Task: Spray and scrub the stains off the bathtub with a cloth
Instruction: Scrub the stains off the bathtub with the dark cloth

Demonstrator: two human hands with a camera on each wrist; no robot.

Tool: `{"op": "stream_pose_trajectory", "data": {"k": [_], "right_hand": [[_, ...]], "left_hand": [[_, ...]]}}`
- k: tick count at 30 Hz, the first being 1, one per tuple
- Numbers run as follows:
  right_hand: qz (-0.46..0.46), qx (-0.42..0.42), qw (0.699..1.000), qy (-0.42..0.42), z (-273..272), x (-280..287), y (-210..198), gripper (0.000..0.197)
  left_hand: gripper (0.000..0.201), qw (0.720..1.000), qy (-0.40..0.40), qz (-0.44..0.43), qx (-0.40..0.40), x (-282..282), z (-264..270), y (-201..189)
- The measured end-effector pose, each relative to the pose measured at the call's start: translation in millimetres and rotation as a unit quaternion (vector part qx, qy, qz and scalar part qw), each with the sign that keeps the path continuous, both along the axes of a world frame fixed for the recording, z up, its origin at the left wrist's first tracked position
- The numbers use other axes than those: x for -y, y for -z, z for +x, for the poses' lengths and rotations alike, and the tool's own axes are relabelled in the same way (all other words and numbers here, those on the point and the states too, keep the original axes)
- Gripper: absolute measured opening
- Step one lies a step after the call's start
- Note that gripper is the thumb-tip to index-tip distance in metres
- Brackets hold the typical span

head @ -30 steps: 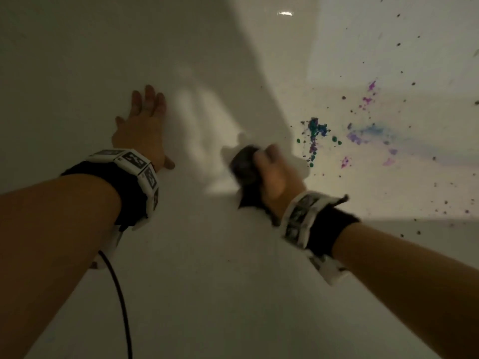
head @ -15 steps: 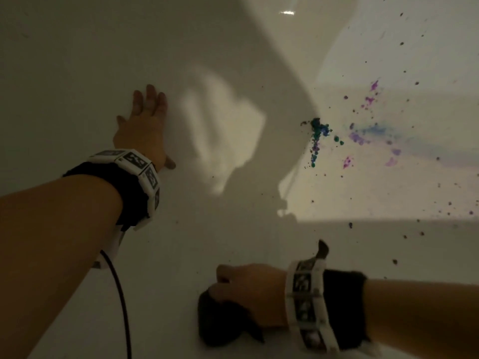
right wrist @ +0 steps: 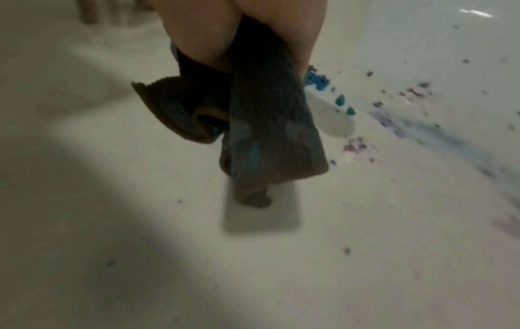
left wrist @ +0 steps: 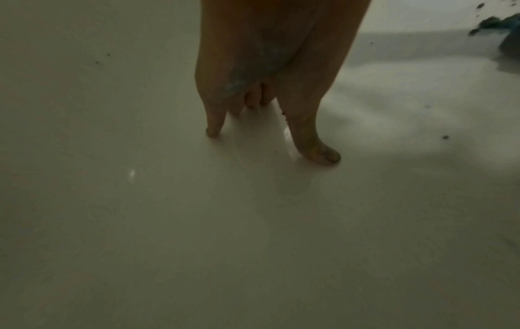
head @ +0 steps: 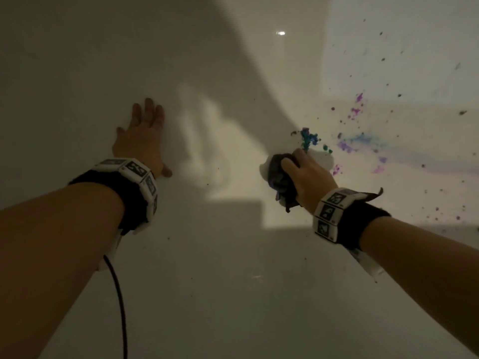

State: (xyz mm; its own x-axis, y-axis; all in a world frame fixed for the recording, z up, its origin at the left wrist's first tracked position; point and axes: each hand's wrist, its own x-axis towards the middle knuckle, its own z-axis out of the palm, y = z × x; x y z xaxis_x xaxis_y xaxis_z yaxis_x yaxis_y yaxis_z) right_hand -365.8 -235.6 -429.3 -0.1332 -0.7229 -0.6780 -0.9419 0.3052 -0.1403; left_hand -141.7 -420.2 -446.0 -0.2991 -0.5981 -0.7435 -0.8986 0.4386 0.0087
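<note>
Now: stains (head: 308, 137) on tub (head: 233, 281) floor, teal clump just beyond right hand (head: 307, 174), purple and blue smears trailing further right. Right fingers curl round bunched cloth (head: 281, 181); nearer hand by far. Left hand (head: 142, 141) flat, fingers straight, bracing on tub well left.

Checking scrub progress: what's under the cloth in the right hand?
Around the bunched cloth in the right hand shows white bathtub surface, with teal blobs just beyond. Whatever lies directly beneath is covered.

No legible text, wristbands (head: 140, 177) — coded marker squares only
</note>
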Motion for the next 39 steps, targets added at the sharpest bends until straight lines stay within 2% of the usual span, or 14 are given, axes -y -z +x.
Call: {"op": "stream_pose_trajectory", "data": {"k": [3,5,10,13,15,18,20,21,23,27,32,34,36,39], "right_hand": [[0.069,-0.016,0.997,-0.001,9,21,-17,0.055],[0.071,-0.003,0.997,0.027,14,36,-39,0.055],[-0.017,0.055,0.997,0.053,38,51,-118,0.049],[-0.064,0.073,0.994,0.058,51,49,-171,0.046],[-0.087,0.094,0.990,0.066,58,43,-205,0.045],[-0.121,0.141,0.979,0.083,66,25,-253,0.034],[-0.140,0.164,0.974,0.074,71,9,-280,0.030],[-0.147,0.172,0.972,0.066,73,1,-290,0.030],[-0.157,0.179,0.970,0.049,75,-14,-308,0.029],[-0.174,0.174,0.969,0.012,75,-29,-325,0.038],[-0.183,0.154,0.971,0.011,74,-41,-329,0.070],[-0.164,0.147,0.976,0.007,78,-51,-329,0.085],[-0.137,0.129,0.982,-0.009,85,-64,-328,0.097],[-0.125,0.126,0.984,-0.007,91,-83,-328,0.106]], "left_hand": [[0.104,0.998,0.030,0.015,0.056,4,-11,-23],[0.085,0.997,0.039,0.043,0.059,8,-19,-51],[0.050,0.993,-0.065,0.065,-0.077,-18,-21,-144],[0.045,0.976,-0.162,0.071,-0.128,-49,-23,-197],[0.050,0.939,-0.282,0.095,-0.172,-66,-23,-225],[0.050,0.853,-0.442,0.156,-0.229,-92,-18,-260],[0.041,0.796,-0.516,0.199,-0.247,-109,-15,-286],[0.038,0.784,-0.528,0.212,-0.249,-117,-14,-297],[0.029,0.780,-0.525,0.214,-0.265,-129,-13,-316],[0.015,0.795,-0.491,0.158,-0.318,-142,-18,-344],[0.014,0.856,-0.378,0.037,-0.351,-151,-23,-358],[0.014,0.869,-0.353,-0.003,-0.348,-158,-19,-361],[0.015,0.856,-0.363,-0.005,-0.367,-163,-16,-361],[0.020,0.818,-0.415,0.039,-0.397,-170,-16,-363]]}}
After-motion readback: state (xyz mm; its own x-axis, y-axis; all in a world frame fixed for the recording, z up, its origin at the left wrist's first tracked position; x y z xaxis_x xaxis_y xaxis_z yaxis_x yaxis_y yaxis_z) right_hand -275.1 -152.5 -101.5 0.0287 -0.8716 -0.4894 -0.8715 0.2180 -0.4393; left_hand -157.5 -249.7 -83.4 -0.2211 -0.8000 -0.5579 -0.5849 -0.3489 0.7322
